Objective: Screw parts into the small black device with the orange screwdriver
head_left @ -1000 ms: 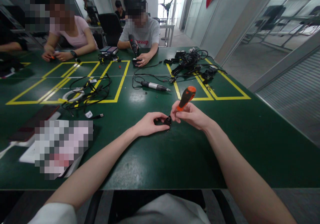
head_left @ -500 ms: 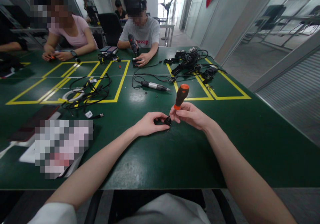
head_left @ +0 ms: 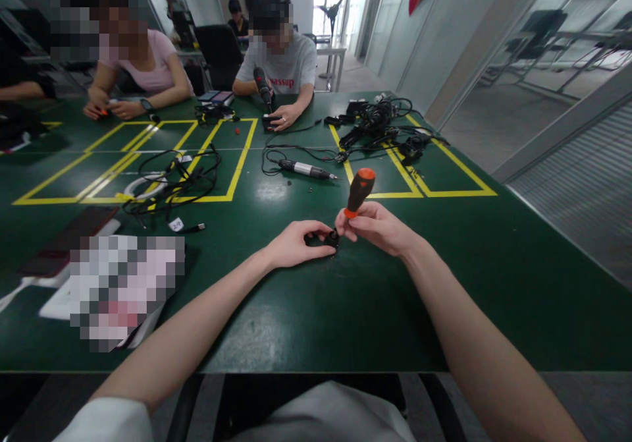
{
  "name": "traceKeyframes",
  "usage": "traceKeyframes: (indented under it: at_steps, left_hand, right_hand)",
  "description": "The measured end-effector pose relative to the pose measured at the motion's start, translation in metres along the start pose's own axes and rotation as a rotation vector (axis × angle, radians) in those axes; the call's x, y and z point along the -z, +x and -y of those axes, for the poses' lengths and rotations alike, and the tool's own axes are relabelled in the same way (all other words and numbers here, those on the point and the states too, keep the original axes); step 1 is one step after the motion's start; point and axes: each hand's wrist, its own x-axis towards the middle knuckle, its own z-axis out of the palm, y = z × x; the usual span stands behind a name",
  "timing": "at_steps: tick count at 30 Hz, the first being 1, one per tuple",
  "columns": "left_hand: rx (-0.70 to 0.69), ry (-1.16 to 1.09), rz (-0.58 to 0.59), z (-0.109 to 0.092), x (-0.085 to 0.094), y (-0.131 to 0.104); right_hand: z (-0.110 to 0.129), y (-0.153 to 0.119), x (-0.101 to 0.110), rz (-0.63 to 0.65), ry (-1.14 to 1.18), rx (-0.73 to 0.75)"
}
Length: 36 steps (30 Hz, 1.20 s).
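Note:
My left hand [head_left: 302,244] is closed around a small black part [head_left: 332,238] on the green table [head_left: 306,310], its thumb and fingers on either side. My right hand [head_left: 372,226] grips a screwdriver [head_left: 361,192] with an orange and black handle, low near the orange collar. The handle leans to the right, and its shaft points down toward the right end of the black part. Whether the tip touches the part is too small to tell. Tiny dark bits lie just below the part.
Beyond my hands lies an electric screwdriver [head_left: 307,169] with its cable. Black cables are heaped at the back right [head_left: 375,122], and more are coiled at left [head_left: 197,172]. A phone [head_left: 69,241] rests at far left. Two people work across the table.
The screwdriver handle has tilted slightly further to the right. Both hands have stayed almost in place.

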Motion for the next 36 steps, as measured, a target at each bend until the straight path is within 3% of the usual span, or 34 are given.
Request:
traceKeyframes:
  at_steps: [16, 24, 36]
  left_hand:
    - [-0.019, -0.013, -0.01, 0.001, -0.0004, 0.0001]
    - [-0.027, -0.017, -0.001, 0.0007, -0.0007, 0.0001]
    - [-0.013, 0.0, 0.002, 0.0009, 0.0, -0.0001]
  right_hand:
    - [-0.0008, 0.0003, 0.0022, 0.012, -0.043, -0.005]
    - [-0.003, -0.0003, 0.0016, 0.063, 0.047, -0.004]
    - [-0.0021, 0.001, 0.0016, 0.002, 0.0, 0.002]
